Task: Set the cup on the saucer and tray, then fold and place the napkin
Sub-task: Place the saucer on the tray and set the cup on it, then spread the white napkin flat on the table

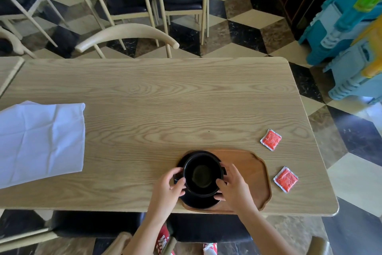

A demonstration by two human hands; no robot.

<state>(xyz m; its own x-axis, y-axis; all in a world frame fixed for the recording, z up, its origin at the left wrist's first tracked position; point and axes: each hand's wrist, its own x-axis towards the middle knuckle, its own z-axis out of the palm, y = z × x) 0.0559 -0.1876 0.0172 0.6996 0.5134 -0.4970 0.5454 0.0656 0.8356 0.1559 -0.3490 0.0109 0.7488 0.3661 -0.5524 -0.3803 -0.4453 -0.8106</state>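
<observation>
A black cup (202, 174) stands on a black saucer (198, 202), which rests on the left part of a brown wooden tray (250, 172) at the table's near edge. My left hand (168, 189) curls around the cup's left side and my right hand (232, 185) around its right side, fingers touching the cup wall. A white napkin (41, 141) lies spread flat and creased at the far left of the table.
Two red sachets (271, 139) (285, 179) lie on the wooden table (165, 99) right of the tray. Pale wooden chairs (128, 35) stand beyond the far edge. Stacked blue and green plastic items (351, 37) stand at the right on the checkered floor.
</observation>
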